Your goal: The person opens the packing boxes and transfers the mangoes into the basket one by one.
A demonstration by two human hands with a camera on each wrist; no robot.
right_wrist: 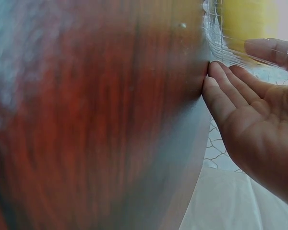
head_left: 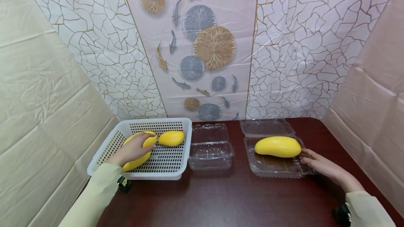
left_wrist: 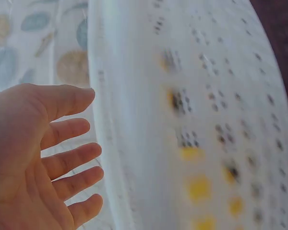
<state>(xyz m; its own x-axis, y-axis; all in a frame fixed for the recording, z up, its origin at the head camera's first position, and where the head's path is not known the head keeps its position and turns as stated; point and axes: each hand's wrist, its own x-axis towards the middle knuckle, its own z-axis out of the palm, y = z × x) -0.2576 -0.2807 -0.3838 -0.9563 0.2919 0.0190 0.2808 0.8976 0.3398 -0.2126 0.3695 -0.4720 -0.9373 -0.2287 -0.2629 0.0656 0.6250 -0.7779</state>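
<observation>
- Yellow mango already lies in the open clear clamshell on the right; the right hand, fingers straight, touches its near rim.
- Two mangoes are left in the white basket on the left: the left hand rests relaxed on the near mango, the far mango lies untouched.
- Middle clamshell stands open with nothing in it.
</observation>
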